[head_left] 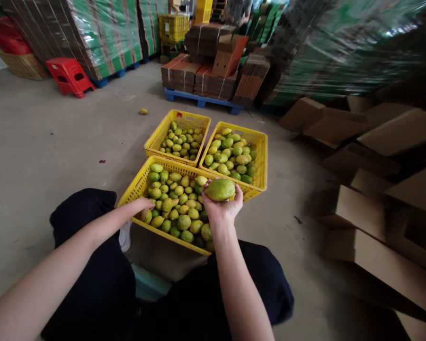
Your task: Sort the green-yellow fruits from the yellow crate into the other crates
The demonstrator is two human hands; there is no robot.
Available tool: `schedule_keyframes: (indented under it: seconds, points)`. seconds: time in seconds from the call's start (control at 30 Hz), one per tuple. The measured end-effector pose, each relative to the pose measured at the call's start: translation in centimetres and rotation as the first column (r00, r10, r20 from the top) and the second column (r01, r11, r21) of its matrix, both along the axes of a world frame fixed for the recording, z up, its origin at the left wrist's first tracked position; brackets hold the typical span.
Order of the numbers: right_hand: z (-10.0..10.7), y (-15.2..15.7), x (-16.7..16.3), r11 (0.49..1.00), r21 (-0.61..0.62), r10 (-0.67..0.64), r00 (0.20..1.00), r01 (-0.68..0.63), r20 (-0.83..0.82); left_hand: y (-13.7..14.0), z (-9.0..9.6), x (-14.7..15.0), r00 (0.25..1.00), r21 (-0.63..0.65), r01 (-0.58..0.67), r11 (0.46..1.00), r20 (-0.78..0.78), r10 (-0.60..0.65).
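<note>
A large green-yellow lemon (220,189) rests in my right hand (220,208), palm up with the fingers curled around its sides. This hand is raised over the right side of the near yellow crate (177,241). My left hand (142,205) reaches over the crate's left edge, its fingers bent down around a yellowish lemon (147,217); the fingertips are partly hidden. Green and yellow lemons (183,221) fill the near crate. Behind it stand two more yellow crates, one at the back left (152,152) and one at the right (261,161), both holding lemons.
One loose lemon (143,111) lies on the floor. A red stool (69,76) stands at the left. Flattened cartons (213,83) are stacked on a blue pallet (202,100). Open cardboard boxes (362,213) pile up at the right. Wrapped green stacks (106,33) stand behind.
</note>
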State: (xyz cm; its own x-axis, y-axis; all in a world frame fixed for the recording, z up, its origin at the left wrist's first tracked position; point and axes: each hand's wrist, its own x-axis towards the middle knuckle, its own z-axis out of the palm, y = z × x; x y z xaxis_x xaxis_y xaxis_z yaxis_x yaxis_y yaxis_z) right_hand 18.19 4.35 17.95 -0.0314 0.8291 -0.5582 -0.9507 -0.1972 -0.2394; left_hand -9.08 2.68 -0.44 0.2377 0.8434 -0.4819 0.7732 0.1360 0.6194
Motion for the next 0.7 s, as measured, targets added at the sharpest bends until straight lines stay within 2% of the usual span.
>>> schedule_keyframes:
  seconds: [0.1, 0.23, 0.4, 0.53, 0.63, 0.7]
  points:
    - [-0.6, 0.2, 0.1, 1.000, 0.021, 0.001, 1.000, 0.000, -0.013, -0.7, -0.2, 0.0, 0.973, -0.107, 0.071, 0.992, -0.210, -0.092]
    - [-1.1, 0.3, 0.1, 0.999, 0.029, 0.022, 1.000, -0.022, -0.014, -1.0, -0.1, 0.4, 0.920, -0.176, 0.137, 0.975, -0.342, -0.192]
    - [-0.2, -0.1, -0.1, 0.999, -0.054, 0.004, 1.000, -0.006, -0.023, -1.1, 1.6, 0.6, 0.881, -0.103, 0.185, 0.977, -0.423, -0.211]
    - [0.1, -0.4, -0.3, 0.999, 0.011, 0.041, 0.999, -0.041, 0.002, 0.3, 4.9, 0.3, 0.897, 0.052, 0.129, 0.990, -0.432, -0.094]
    - [-0.3, -0.3, -0.4, 0.987, 0.119, 0.101, 0.992, -0.109, 0.073, 2.6, 9.1, 0.4, 0.922, 0.186, 0.103, 0.977, -0.387, -0.023]
    - [-0.7, -0.4, -0.6, 0.965, 0.185, 0.155, 0.973, -0.186, 0.170, 3.9, 12.3, 1.1, 0.958, 0.304, 0.051, 0.951, -0.285, 0.039]
